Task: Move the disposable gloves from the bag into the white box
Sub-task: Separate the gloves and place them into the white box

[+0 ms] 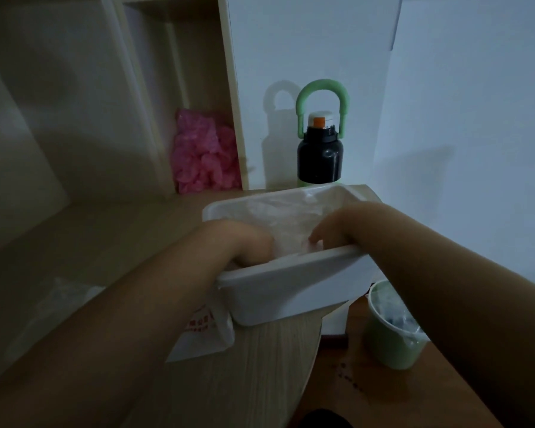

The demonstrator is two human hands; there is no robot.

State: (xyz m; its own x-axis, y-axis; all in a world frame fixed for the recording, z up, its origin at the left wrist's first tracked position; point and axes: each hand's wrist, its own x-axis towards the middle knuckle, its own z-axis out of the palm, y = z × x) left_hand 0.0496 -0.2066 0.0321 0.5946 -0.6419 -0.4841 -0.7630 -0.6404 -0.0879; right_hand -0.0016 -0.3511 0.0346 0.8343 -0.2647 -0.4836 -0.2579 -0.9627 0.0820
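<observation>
Head view, dim: both hands sunk inside white rectangular plastic box [291, 282], long axis set across the body from left to right, near wall hiding part of each hand. Left hand [244, 242] at the box's left end, fingers dipped below the near rim, so grip impossible to read. Right hand [331, 227] at the right end, fingers [314, 239] angled down with tips on the clear crinkled disposable gloves [278, 214]; pressing or pinching, cannot tell. Gloves already in the box, spread along its floor beneath and between both hands, directly under the fingertips rather than off to either side. White plastic bag with red print [204, 332] flat on the pale wooden table [254, 381], just beside the box's near-left corner, tucked under the left forearm. Bag therefore nearer the left hand, down and back toward the body; right hand well apart from it, across the box. Contents of the bag not visible. Probably a settling stage, close to done; any return trip to the bag best suited to the left hand.
</observation>
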